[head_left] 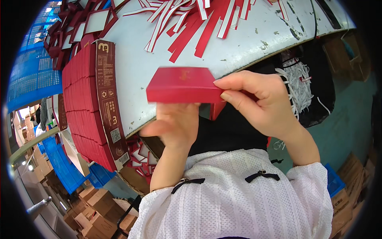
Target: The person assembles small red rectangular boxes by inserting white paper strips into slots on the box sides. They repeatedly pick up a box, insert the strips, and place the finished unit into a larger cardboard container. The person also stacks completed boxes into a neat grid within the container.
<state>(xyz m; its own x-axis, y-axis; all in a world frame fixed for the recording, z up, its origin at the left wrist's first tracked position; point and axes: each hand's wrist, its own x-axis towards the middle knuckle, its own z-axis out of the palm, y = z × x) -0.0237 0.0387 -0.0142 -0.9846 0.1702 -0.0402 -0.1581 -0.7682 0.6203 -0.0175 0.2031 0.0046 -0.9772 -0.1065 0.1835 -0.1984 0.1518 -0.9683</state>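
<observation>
A flat red cardboard box (181,84) is held up in front of me, just below the edge of the grey table (238,47). My right hand (258,103) pinches its right end between thumb and fingers. My left hand (175,125) is underneath the box, fingers curled and blurred, touching its underside. A small red flap hangs down at the box's lower right corner.
A long row of flat red box blanks (85,103) lies stacked on the table's left side. Red and white paper strips (191,20) are scattered at the far side. White shredded strips (296,83) fill a dark bin at right. Blue crates (63,167) and brown cartons (95,207) stand on the floor at left.
</observation>
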